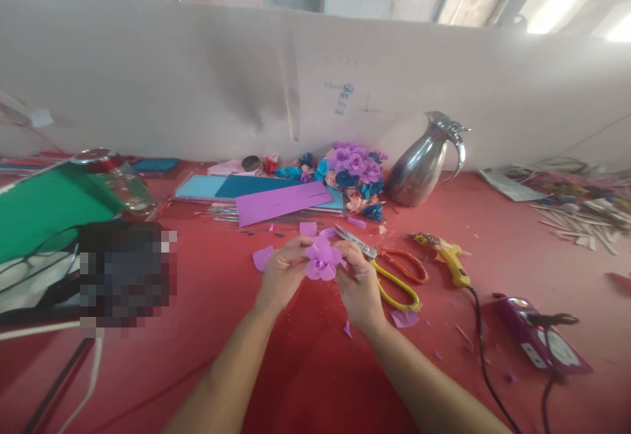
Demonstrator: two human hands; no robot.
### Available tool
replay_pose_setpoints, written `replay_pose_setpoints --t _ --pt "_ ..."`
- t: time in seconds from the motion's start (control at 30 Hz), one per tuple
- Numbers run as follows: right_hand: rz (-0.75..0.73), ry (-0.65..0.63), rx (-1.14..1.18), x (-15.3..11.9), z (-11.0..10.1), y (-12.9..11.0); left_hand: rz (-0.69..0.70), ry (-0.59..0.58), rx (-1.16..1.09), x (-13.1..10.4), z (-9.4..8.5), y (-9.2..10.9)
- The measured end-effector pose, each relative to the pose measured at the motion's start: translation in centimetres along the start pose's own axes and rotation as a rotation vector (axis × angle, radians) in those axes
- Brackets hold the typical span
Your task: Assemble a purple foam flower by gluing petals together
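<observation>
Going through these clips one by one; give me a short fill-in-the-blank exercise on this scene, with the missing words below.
1. The left hand and right hand together hold a purple ____.
2. The scissors have one orange handle loop and one ____ loop.
3. The glue gun lies to the ____ of the scissors.
4. The tabletop is coloured ____.

Missing words: flower; yellow; right; red.

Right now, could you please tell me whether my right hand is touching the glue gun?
Apart: the head view shows the right hand at the flower, with scissors and red table between it and the glue gun.
</observation>
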State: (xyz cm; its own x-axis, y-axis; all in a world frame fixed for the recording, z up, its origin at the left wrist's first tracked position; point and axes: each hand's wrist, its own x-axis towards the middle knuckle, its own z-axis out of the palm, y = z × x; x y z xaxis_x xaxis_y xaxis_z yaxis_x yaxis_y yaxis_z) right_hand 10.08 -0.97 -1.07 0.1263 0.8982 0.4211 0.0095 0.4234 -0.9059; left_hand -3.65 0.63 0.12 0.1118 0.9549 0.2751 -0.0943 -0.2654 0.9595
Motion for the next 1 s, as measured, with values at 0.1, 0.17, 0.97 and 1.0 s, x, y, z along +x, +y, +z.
replay_pose_setpoints --t 0.1,0.17,0.97,1.0 --pt "-0.005 0.016 -0.018 0.1 0.0 0.0 0.041 -0.003 0.059 0.0 0.0 0.1" --pt "0.04 0.011 -0.04 0.1 0.0 0.0 0.045 0.014 0.084 0.0 0.1 0.3" --pt "0.213 -0.095 -0.244 -0.2 -0.2 0.5 0.034 0.608 0.088 2.0 -4.7 0.4" --pt "0.187 -0.124 -0.298 -0.3 -0.1 0.6 0.019 0.634 0.12 2.1 -5.3 0.2"
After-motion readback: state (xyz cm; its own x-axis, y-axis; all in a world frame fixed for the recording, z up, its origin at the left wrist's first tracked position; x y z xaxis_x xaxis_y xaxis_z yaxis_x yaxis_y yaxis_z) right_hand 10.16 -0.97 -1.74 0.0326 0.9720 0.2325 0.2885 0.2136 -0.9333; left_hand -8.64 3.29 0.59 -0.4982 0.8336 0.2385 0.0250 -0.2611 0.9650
